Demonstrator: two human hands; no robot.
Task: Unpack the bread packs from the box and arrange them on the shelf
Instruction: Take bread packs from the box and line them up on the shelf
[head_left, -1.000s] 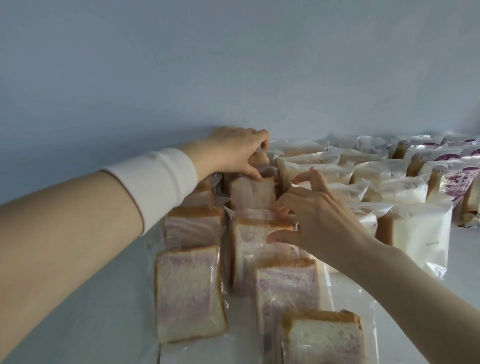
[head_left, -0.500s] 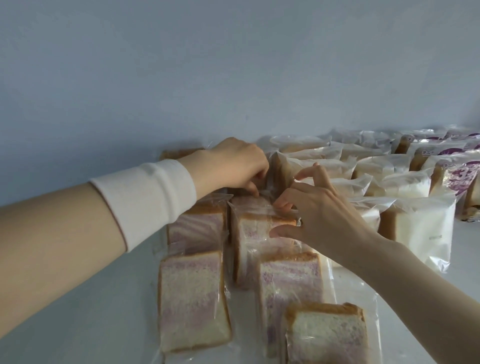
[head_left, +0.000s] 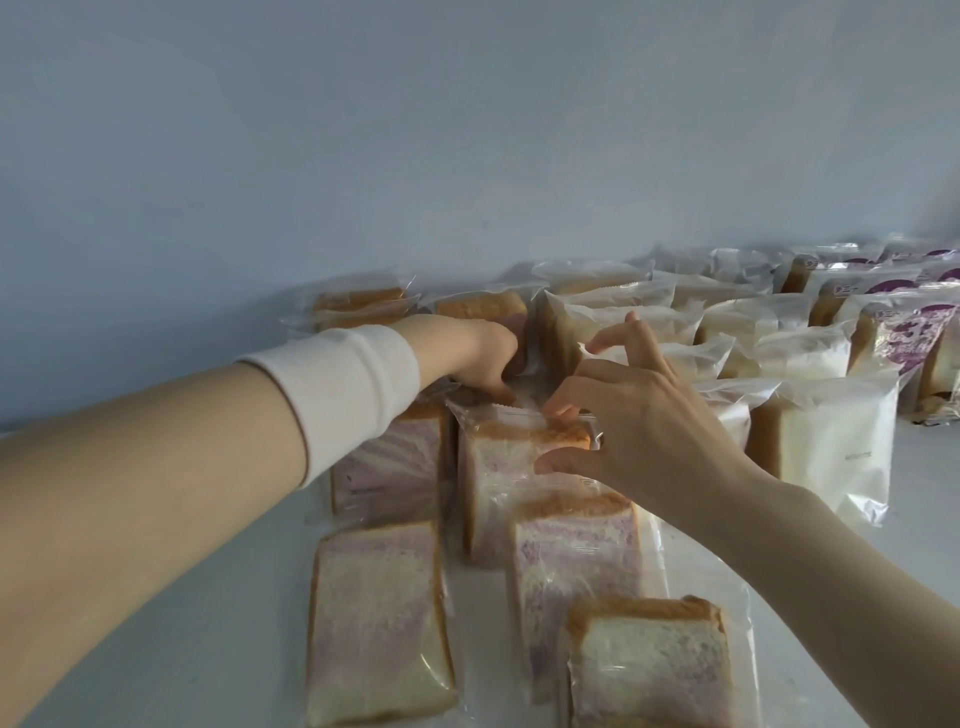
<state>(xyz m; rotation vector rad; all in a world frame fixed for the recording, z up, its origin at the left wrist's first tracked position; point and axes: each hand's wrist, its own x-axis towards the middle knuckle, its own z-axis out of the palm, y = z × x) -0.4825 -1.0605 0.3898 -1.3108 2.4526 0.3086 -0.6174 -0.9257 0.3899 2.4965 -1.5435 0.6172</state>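
A white shelf (head_left: 234, 649) is being filled with rows of wrapped bread packs (head_left: 826, 452) (purple-swirled slices nearest). The top of one upright bread pack (head_left: 509, 483) mid-shelf is being pinched by the right hand (head_left: 644, 421). The left hand (head_left: 472, 353) is being curled down just behind it; whether anything is grasped cannot be told.

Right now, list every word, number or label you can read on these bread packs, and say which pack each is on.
No text here can be quoted with confidence.
Purple-printed packs, far right: large purple print and a small dark label above it, both too blurred to read.
White pack, front of the right-hand group: one short dark line of print, too small to read.
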